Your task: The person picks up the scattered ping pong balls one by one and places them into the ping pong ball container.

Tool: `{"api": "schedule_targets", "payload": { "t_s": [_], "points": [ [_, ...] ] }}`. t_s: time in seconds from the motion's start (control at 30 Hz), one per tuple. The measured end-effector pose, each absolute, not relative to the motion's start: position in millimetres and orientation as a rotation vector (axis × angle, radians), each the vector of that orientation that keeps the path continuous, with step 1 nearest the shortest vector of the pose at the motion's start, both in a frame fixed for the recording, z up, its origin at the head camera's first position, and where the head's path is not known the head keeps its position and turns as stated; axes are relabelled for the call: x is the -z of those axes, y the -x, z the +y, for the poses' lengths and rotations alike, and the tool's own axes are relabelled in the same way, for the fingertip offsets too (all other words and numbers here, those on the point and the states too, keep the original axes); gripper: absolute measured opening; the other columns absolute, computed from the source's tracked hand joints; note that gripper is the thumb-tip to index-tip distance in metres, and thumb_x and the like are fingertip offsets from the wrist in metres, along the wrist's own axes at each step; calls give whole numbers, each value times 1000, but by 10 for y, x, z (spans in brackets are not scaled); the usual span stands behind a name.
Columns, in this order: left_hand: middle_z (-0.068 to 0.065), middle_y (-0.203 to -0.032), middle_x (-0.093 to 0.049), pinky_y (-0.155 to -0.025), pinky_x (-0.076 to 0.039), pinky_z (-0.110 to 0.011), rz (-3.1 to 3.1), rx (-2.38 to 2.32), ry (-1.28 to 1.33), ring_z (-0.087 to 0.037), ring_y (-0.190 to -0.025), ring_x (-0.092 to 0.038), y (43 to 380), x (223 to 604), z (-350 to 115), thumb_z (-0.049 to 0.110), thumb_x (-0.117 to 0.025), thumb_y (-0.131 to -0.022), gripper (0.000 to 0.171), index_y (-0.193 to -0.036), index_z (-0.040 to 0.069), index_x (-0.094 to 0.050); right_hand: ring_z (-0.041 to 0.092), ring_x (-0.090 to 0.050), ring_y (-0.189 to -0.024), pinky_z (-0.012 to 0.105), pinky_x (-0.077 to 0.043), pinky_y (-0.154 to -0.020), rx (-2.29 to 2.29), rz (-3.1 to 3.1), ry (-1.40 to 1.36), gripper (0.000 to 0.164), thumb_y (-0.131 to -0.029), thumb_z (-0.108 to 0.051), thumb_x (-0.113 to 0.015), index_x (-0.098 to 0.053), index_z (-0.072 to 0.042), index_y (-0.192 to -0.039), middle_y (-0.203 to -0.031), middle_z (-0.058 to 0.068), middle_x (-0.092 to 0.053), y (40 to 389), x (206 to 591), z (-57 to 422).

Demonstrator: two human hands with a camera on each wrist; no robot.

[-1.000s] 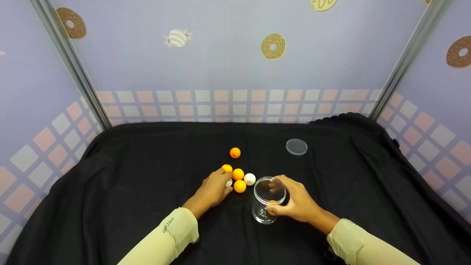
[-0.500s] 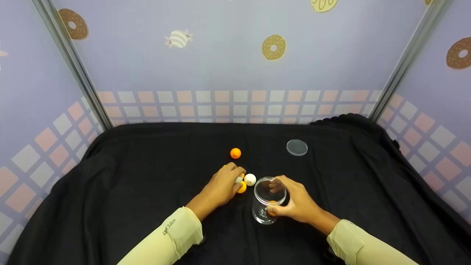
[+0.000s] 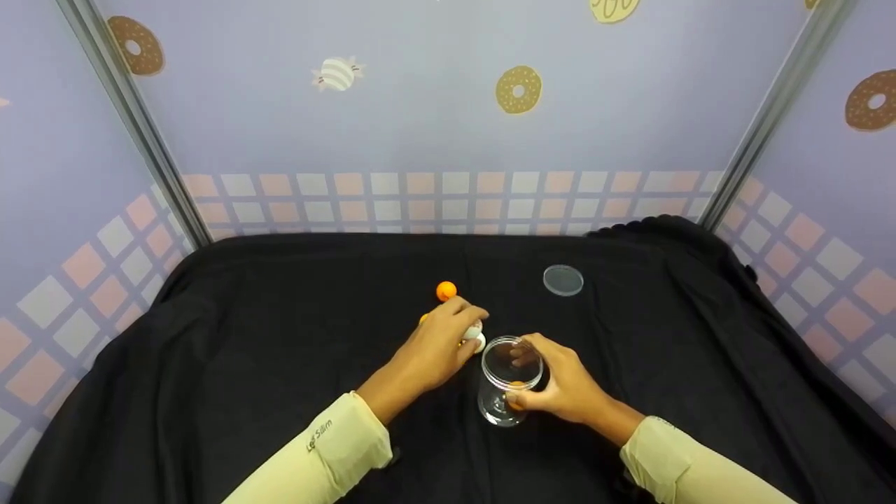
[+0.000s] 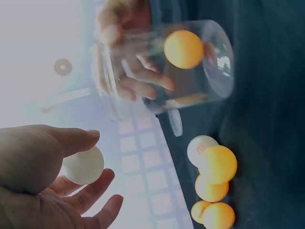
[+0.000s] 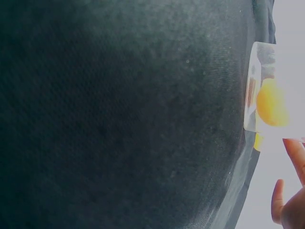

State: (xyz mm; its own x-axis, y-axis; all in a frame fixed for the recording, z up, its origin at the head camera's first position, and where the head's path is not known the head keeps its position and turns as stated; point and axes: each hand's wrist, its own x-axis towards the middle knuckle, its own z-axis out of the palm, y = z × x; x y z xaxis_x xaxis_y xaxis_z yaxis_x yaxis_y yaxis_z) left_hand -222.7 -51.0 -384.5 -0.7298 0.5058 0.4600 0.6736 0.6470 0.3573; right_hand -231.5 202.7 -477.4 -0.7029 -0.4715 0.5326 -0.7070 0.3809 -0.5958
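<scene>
A white ping-pong ball (image 4: 84,164) is pinched between the thumb and fingers of my left hand (image 3: 432,348), above the black cloth and left of the jar. My right hand (image 3: 563,381) grips the side of an upright clear jar (image 3: 493,400), its mouth uncovered. One orange ping-pong ball (image 4: 184,49) lies inside, near the jar's bottom. Below my left hand, another white ball (image 4: 202,150) and several orange balls (image 4: 218,164) rest on the cloth; in the head view the hand covers most of them.
Toward the back right lies a round clear lid (image 3: 563,280). A lone orange ball (image 3: 446,290) sits just beyond my left fingers. Black cloth (image 3: 315,301) covers the table, with patterned walls (image 3: 420,126) behind and at both sides.
My left hand has picked up the white ball from the left of the cluster and moved it right, toward the jar. My right hand and the jar stay put.
</scene>
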Motion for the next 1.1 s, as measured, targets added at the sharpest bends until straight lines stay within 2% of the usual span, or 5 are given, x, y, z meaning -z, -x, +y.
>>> {"api": "schedule_targets", "payload": {
  "t_s": [0.2,0.4,0.63,0.93,1.1],
  "points": [
    [-7,-116,-65,-91,-57,-35,-2522,752,1017,-24,-104,-65,2144,3789,-398,10,-76,-90,34,-123,8,-69,23,-73,-97,35,-60,-87,-1241,-2364,-1038,65,-69,-32,-92,-61,-18,-125,-113,2,-70,2312,4765,2021],
    [-6,-114,-65,-88,-57,-32,-2519,695,1052,-22,-97,-65,2088,3819,-300,13,-76,-90,33,-123,10,-69,19,-73,-99,33,-59,-88,-1205,-2392,-1025,63,-72,-34,-90,-62,-14,-125,-114,3,-70,2311,4764,2030],
    [-3,-112,-64,-86,-55,-28,-2547,663,1053,-20,-95,-61,2042,3907,-220,15,-76,-91,33,-124,13,-69,16,-71,-99,34,-59,-88,-1151,-2427,-998,62,-73,-41,-89,-60,-27,-126,-112,-1,-70,2303,4763,2030],
    [-3,-110,-63,-86,-55,-27,-2527,670,1063,-18,-95,-62,2020,3940,-181,15,-76,-91,34,-124,14,-69,15,-69,-97,36,-58,-85,-1109,-2403,-987,63,-72,-43,-89,-60,-32,-128,-111,-14,-67,2296,4765,2047],
    [-3,-110,-63,-87,-56,-27,-2540,690,1063,-18,-95,-62,2023,3930,-172,14,-78,-90,36,-124,14,-69,16,-68,-96,37,-57,-83,-1110,-2400,-987,64,-72,-44,-89,-59,-35,-128,-111,-14,-66,2283,4766,2044]
  ]
}}
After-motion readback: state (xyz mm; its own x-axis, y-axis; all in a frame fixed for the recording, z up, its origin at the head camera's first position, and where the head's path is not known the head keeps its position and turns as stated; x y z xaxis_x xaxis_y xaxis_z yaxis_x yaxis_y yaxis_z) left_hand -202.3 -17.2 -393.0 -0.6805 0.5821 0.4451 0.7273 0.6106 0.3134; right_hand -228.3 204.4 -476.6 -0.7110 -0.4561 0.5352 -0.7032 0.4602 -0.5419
